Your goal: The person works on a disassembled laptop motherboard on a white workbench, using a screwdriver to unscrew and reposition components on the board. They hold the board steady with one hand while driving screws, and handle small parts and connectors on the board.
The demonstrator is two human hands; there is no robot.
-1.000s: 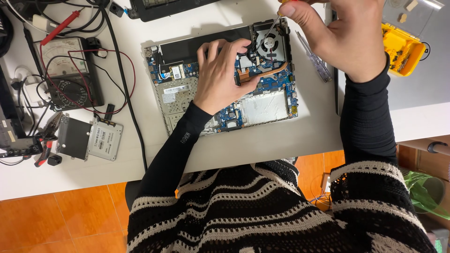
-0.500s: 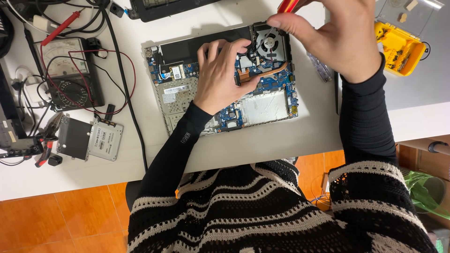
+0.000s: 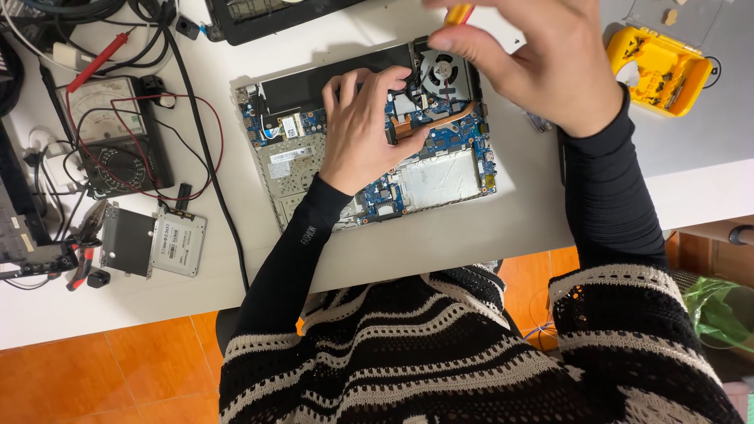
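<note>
While my left hand (image 3: 363,129) lies flat on the opened laptop (image 3: 369,149), its fingers spread and loose with nothing gripped, my right hand (image 3: 542,67) has its fingers pinched shut around a screwdriver (image 3: 458,13) with a yellow and red handle, held just above the round fan (image 3: 440,69) at the far corner. The laptop sits bottom-up in the middle of the white bench (image 3: 440,235), its blue circuit board (image 3: 455,137) and copper pipe (image 3: 436,122) bare.

I judge the chief risk is the tool tip slipping off and scraping the board or snagging the thin wires by the fan, since my grip is high on the handle. My left palm pressing on the bare parts could bend or smudge something too.

I cannot see the tool's tip; my right hand hides it, and the frame cuts off the handle's top. What lies under my left palm is hidden as well. The contents of the yellow case (image 3: 658,71) are too small to tell.
</note>
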